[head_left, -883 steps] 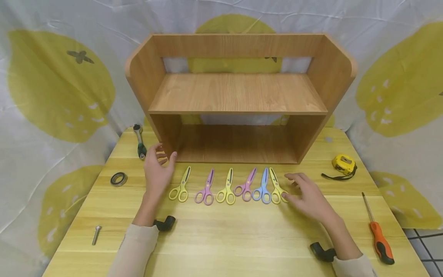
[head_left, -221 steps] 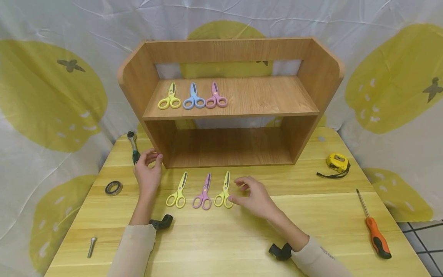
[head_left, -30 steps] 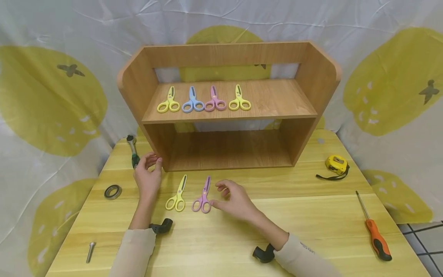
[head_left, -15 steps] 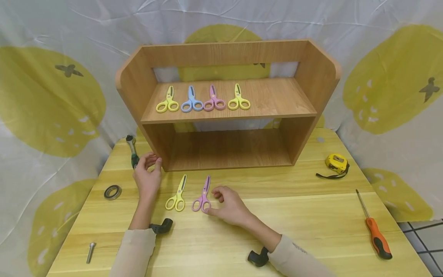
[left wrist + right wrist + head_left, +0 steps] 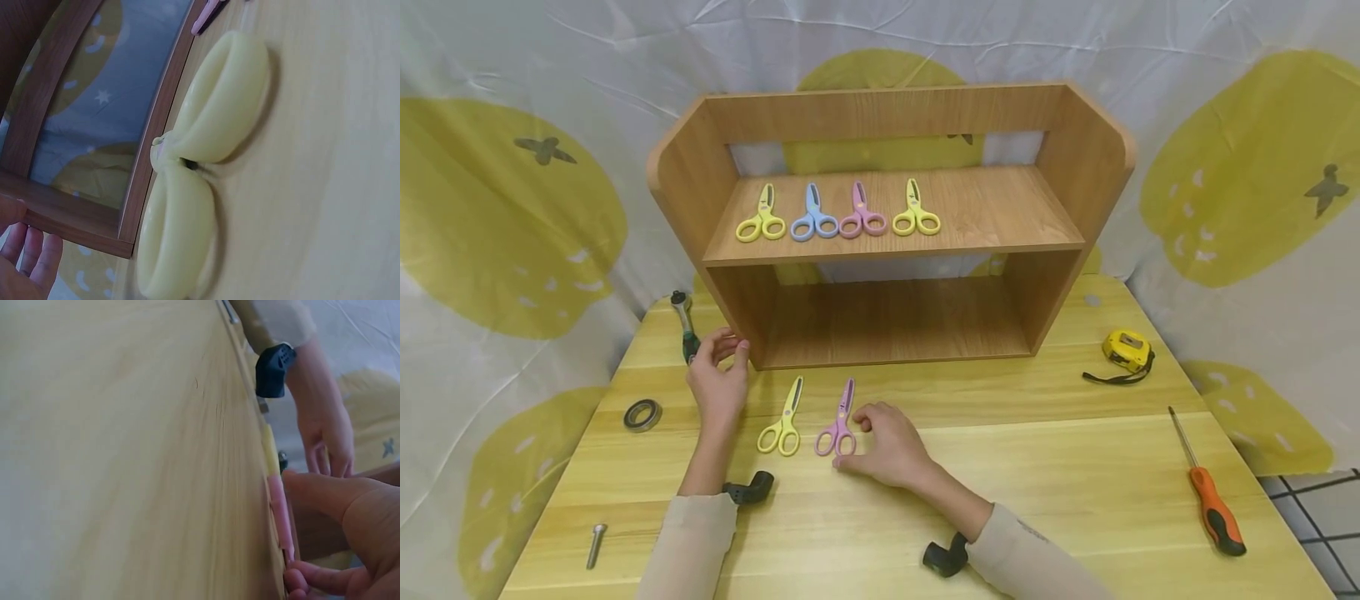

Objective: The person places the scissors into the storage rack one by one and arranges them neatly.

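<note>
Pink scissors [image 5: 837,429] lie on the wooden table, blades toward the shelf. Beside their right handle loop is my right hand [image 5: 891,446], thumb tip just below the loop and fingers bent near the blades. The right wrist view shows the thumb and a fingertip [image 5: 300,575] close along the pink scissors [image 5: 281,512]. Yellow scissors [image 5: 782,429] lie to their left; their handle loops [image 5: 219,100] fill the left wrist view. My left hand [image 5: 718,383] is at the lower left side panel of the wooden shelf [image 5: 895,250], fingers loosely bent against it.
On the upper board sit yellow scissors [image 5: 762,221], blue scissors [image 5: 813,221], pink scissors [image 5: 861,218] and another yellow pair [image 5: 915,215]. A ratchet [image 5: 684,323], bearing [image 5: 642,415] and bolt [image 5: 597,546] lie left; a tape measure [image 5: 1126,350] and screwdriver [image 5: 1213,504] right.
Over the last second my right hand has moved slightly left and down, closer round the pink scissors' handle. My left hand has stayed. Since the oldest frame, several scissors have gone from table to upper board.
</note>
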The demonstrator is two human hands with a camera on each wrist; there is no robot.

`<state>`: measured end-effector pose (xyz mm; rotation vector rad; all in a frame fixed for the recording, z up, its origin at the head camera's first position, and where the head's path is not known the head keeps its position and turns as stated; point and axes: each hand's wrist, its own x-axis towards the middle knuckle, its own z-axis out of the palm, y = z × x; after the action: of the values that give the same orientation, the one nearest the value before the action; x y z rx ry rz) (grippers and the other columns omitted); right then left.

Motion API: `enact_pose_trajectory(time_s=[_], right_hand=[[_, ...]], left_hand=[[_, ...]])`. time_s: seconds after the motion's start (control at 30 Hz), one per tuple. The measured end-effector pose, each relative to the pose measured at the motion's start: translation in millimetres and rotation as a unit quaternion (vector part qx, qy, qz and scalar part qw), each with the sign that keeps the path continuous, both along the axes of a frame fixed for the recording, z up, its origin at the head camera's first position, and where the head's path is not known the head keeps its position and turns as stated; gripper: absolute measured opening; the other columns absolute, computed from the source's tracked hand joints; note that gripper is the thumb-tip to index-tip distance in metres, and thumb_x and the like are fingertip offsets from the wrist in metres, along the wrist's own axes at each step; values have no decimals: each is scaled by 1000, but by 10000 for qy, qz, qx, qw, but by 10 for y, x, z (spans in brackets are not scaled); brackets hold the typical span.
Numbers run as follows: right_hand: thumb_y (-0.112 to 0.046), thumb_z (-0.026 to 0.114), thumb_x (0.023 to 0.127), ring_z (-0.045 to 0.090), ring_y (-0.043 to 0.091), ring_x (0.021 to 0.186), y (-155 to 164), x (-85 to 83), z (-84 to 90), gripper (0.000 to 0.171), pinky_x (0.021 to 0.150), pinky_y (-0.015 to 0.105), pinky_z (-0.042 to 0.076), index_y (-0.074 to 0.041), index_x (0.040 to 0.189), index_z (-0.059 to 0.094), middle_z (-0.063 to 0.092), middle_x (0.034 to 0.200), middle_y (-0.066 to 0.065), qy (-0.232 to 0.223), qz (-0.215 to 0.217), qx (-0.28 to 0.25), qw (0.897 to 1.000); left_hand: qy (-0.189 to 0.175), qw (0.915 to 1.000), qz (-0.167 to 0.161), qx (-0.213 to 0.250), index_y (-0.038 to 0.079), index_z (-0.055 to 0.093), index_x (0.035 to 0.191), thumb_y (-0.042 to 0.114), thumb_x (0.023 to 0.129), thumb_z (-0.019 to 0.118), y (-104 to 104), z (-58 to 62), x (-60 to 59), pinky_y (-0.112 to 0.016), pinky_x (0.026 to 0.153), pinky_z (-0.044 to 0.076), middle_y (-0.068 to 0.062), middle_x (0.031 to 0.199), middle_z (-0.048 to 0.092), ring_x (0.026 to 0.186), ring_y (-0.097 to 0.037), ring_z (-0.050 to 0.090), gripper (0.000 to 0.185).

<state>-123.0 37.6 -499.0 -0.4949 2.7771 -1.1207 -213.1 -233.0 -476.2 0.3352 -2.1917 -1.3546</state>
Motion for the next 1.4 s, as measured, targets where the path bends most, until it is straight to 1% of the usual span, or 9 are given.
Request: enact_pose_trajectory(time_s=[0.17,0.27,0.43,0.53,0.8,0.93,1.13,1.27,1.4], right_hand=[[-51,90,73,57,14,98,-54,-1,10,65,86,32,48,-13,120,67,65,106,-2,74,-113,289,9995],[-45,90,75,57,15,96,-72,1,24,58,84,32,47,-13,118,67,65,103,-2,95,-188,349,9992],[-30,88,78,58,16,93,-75,-5,41,46,79,30,47,-11,116,69,66,99,1,73,-262,219,9994],[-24,86,78,59,17,95,-69,-10,46,45,79,31,49,-8,117,70,68,100,3,-9,-257,120,9996],[-21,85,77,58,13,90,-30,-45,63,42,75,27,50,-6,113,70,63,101,2,-283,-270,-41,9992],[-23,86,80,57,11,83,-1,-83,90,40,70,25,50,-5,112,69,65,96,2,-401,-241,-287,9985],[-16,86,82,60,9,63,103,-171,143,39,54,25,49,-5,113,67,69,76,-2,-810,-268,-856,9927],[-14,86,83,63,10,66,182,-188,176,37,57,25,52,-5,114,68,70,79,-2,-921,-273,-1141,9888],[-11,82,86,64,10,72,248,-167,251,34,59,23,54,-3,117,69,69,82,-2,-765,-205,-1398,9870]], left_hand=[[13,10000,-29,31,10,67,126,19,99,70,-2,-1,0,-9,74,49,-8,111,73,100,-7,66,28],[9,10000,-59,28,9,67,127,20,99,69,-1,3,5,-9,75,49,-8,111,74,101,-9,66,30],[-14,10000,-88,6,9,66,128,20,100,69,-2,9,17,-8,75,48,-8,112,74,104,-14,67,30],[-47,9999,-97,-9,9,66,129,20,100,69,-3,11,24,-7,76,48,-8,112,73,105,-15,67,31],[-25,10000,-81,-4,8,66,128,18,100,69,-6,4,18,-7,76,48,-9,112,74,104,-14,67,30],[-17,10000,-86,20,8,66,128,17,100,69,-6,11,19,-7,75,48,-9,112,73,104,-15,67,30],[-18,9999,-124,41,8,66,128,18,100,68,11,26,26,-7,75,49,-9,112,73,105,-17,68,30],[5,9999,-113,24,7,66,128,17,100,69,14,23,23,-7,74,49,-10,111,73,104,-15,68,30],[33,9999,-107,59,7,66,127,17,99,69,7,15,20,-7,74,49,-10,111,73,101,-10,66,29]])
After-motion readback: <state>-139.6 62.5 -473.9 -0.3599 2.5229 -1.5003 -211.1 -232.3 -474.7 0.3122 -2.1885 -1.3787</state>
